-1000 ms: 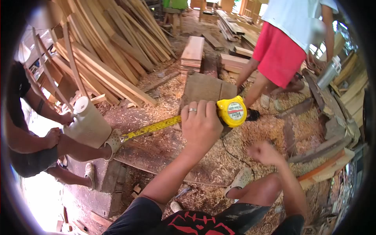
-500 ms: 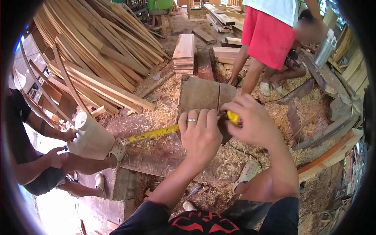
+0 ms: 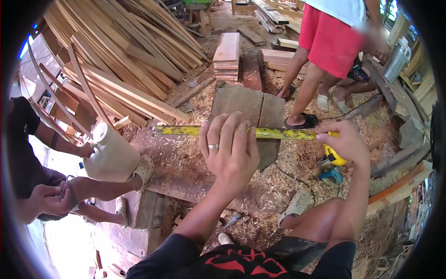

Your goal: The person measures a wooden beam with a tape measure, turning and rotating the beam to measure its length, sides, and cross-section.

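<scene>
A yellow, worn tape measure blade (image 3: 283,133) stretches nearly level in front of me, its free end at the left. My left hand (image 3: 231,149), with a ring on one finger, is closed over the blade near its middle, fingertips on the far side and thumb hidden. In my right hand (image 3: 347,142) is the yellow tape measure case (image 3: 335,156), held with the fingers at the blade's mouth. Behind and below the blade stands a weathered wooden block (image 3: 237,102) with a dark slit across its top.
Wood shavings cover the ground around a long plank (image 3: 200,188). At left, a seated person holds a whitish jug (image 3: 111,156). A person in red shorts (image 3: 330,44) stands behind, another crouching nearby. Long boards (image 3: 121,51) lean at back left; a teal power tool (image 3: 331,174) lies right.
My right hand has moved right with the case, exposing blade between my hands. The blade has risen from a slant to nearly level. The seated person's lower hand has shifted off the jug.
</scene>
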{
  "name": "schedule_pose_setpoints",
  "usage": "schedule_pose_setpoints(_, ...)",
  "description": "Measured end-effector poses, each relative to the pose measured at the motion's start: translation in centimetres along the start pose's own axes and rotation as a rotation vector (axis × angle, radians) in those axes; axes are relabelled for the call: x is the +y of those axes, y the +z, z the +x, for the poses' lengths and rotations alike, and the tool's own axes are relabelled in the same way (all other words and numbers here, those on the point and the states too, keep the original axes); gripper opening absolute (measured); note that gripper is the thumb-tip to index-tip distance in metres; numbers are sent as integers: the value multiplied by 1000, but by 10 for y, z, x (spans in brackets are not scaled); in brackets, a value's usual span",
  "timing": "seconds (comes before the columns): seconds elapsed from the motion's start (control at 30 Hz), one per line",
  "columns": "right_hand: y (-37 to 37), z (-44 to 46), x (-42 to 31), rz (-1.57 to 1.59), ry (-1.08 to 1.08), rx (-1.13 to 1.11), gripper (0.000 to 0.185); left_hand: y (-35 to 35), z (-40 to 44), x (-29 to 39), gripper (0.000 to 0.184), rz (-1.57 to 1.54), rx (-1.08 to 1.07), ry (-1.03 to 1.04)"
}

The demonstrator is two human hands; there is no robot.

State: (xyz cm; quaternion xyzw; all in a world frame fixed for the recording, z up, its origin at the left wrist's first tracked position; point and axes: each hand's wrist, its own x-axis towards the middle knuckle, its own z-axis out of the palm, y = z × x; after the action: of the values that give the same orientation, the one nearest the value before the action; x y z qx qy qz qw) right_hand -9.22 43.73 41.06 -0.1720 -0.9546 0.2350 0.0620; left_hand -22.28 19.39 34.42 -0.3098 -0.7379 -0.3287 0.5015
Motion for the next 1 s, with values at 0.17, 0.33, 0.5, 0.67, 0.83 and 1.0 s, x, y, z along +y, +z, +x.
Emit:
schedule_pose_setpoints(0.17, 4, 6, 38, 9, 55, -29, 38, 2, -1, -17, 14, -35, 76, -13)
schedule_pose_setpoints(0.33, 0, 9, 39, 181, 69, -80, 29, 1, 1, -32, 14, -24, 174, -37)
schedule_pose_setpoints(0.5, 8, 12, 23, 134, 55, 29, 29, 4, 9, -49, 13, -4, 225, -35)
schedule_pose_setpoints(0.67, 10, 20, 13, 229, 86, -23, 29, 5, 12, -65, 12, 15, 232, -60)
schedule_pose_setpoints(0.83, 22, 32, -5, 247, 35, 56, 30, 9, 17, -76, 10, -55, 190, -88)
schedule_pose_setpoints(1.0, 66, 51, -30, 741, 79, 58, 33, 7, 25, -78, 15, -70, 152, -137)
